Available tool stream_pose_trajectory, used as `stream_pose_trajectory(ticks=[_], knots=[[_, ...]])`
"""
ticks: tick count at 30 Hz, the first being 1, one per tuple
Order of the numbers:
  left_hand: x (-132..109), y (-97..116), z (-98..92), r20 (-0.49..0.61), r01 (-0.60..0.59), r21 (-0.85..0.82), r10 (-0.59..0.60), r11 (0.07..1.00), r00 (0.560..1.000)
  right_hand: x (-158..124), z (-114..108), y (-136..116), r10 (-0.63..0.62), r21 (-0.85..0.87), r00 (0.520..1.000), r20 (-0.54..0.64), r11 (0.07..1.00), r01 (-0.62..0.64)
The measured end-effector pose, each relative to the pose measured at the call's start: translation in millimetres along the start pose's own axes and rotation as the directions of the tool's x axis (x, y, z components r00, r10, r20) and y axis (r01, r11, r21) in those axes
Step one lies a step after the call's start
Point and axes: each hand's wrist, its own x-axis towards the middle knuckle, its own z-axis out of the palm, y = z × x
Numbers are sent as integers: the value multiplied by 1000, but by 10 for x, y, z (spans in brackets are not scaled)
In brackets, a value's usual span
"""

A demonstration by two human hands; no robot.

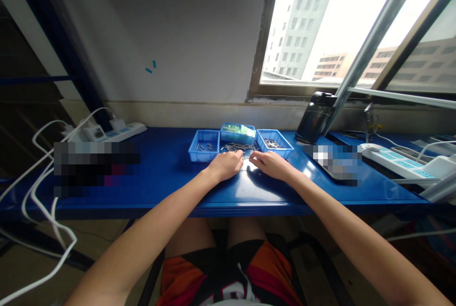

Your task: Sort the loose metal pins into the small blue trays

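Here, both bare hands meet close together over the blue tabletop (171, 177), with only a narrow gap between their fingertips. The left hand (228, 165) is curled, its thumb and forefinger drawn in; the right hand (270, 163) points toward it with fingers bent and pinched close. A thin bit of something seems to show in the gap, but it is too small to make out — whether either hand grips a piece, I cannot tell.

Just beyond the fingers lies a loose pile of slender metal pieces (237, 146), spread on the tabletop between two blue plastic bins. The left bin (204, 157) holds a few similar pieces, scattered over its floor; the right bin (284, 154) holds a denser heap of short metal parts (272, 144). Behind the pile sits a third blue bin (231, 138), with a shiny green packet (239, 129) lying in it.

Off to the right, a black lidded bottle (313, 117) leans in view near a metal post, and a white power strip (395, 159) lies farther right. Another power strip (127, 131) lies at the back left, among white cables (33, 192).
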Motion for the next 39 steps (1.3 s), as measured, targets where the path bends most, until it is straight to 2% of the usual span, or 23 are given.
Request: stream_pose_trajectory(ticks=[5,10,17,21,27,34,39], knots=[[-7,8,-28,-18,-15,-36,14,999,1000,-1,10,14,-14,31,1000,-6,999,14],[0,-13,-22,-106,-106,-79,97,991,990,-8,22,21,-24,80,1000,-12,996,25],[-6,0,-27,-184,-223,-81,206,971,961,-1,34,27,-79,61,997,-1,995,79],[-25,25,-46,-204,-224,-66,206,972,957,-1,22,19,-48,44,999,-6,998,49],[-18,10,-29,-123,-112,-36,107,993,987,-11,-20,-10,-18,48,1000,-11,999,19],[-1,5,-48,-45,-106,-51,104,993,994,-11,-35,-30,-49,77,999,-3,996,49],[-3,5,-46,-48,-108,-47,106,993,993,-14,-38,-32,-51,72,999,8,996,50]])
